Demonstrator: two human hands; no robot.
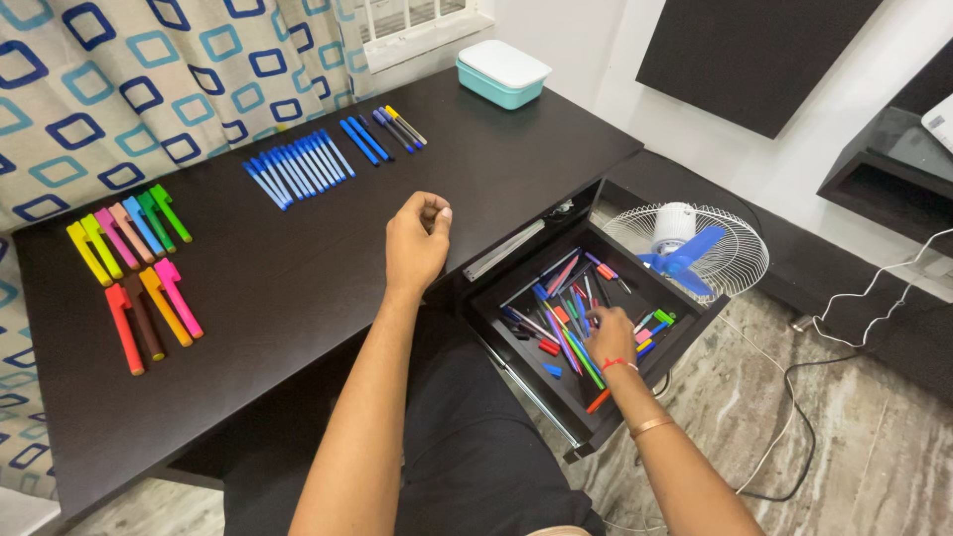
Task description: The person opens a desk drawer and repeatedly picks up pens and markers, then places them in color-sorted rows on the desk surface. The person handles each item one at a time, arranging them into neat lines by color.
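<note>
Two hands: both in view, person seated at dark desk [298, 288].
Left hand [417, 243]: resting on desk top nr front edge; fingers curled into loose fist, holding nothing visible.
Right hand [612, 337]: down inside open drawer [516, 342] to person's right; fingers bent onto the pen pile, likely pinching one pen, exact grip can't tell (blurred, small).
Loose pens in drawer [566, 318]: mixed blue, red, green, pink; jumbled, most long axes running diagonally, near-right to far-left; right hand touching them.
Nearer hand: right, by far; left is well apart, up on desk surface, drawer lies right of and below it.
Sorted highlighters [129, 228]: far-left of desk, row side by side, caps pointing away.
Thick markers [149, 313]: red, brown, orange, pink; just nearer than highlighters.
Blue pens row [298, 169]: desk centre-back, parallel, tilted same way.
Dark pens group [382, 131]: right of blue row.
Teal lidded box [503, 74]: desk far-right corner.
Fan [687, 253]: on floor, beyond drawer.
</note>
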